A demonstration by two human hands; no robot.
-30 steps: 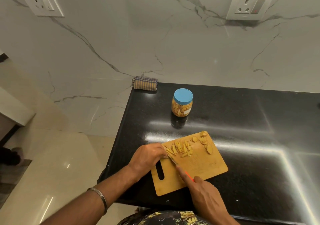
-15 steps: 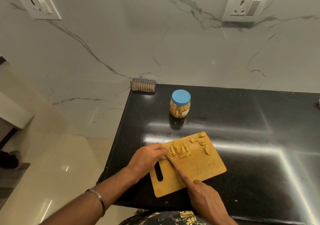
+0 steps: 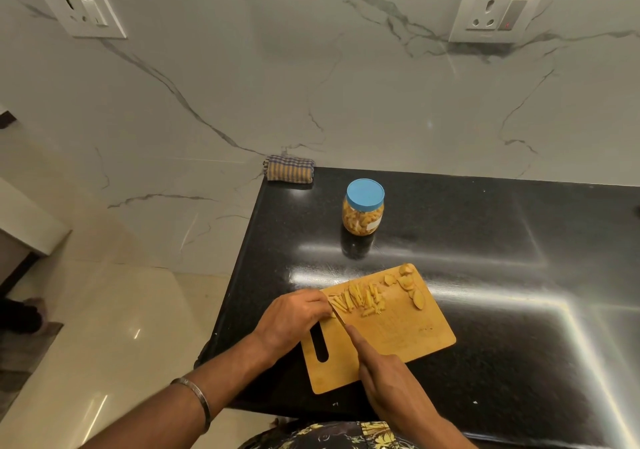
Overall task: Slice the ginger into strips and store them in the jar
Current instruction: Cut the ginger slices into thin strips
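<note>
A wooden cutting board (image 3: 408,334) lies on the black counter. Cut ginger strips (image 3: 360,299) are heaped at its far left, and several ginger slices (image 3: 410,284) lie at its far corner. My left hand (image 3: 294,317) has its fingers curled over a small ginger piece at the board's left edge; the piece is mostly hidden. My right hand (image 3: 384,376) grips a knife (image 3: 337,315), index finger stretched along the blade, which meets the board beside my left fingertips. Behind the board stands a clear jar (image 3: 363,211) with a blue lid on, ginger inside.
A folded checked cloth (image 3: 290,168) lies at the counter's back left corner against the marble wall. The black counter (image 3: 502,258) stretches to the right. Its left edge drops to a pale floor. Two wall sockets sit high on the wall.
The knife blade has shifted slightly left, closer to my left fingertips, between cuts. The strip heap and the jar stay where they were.
</note>
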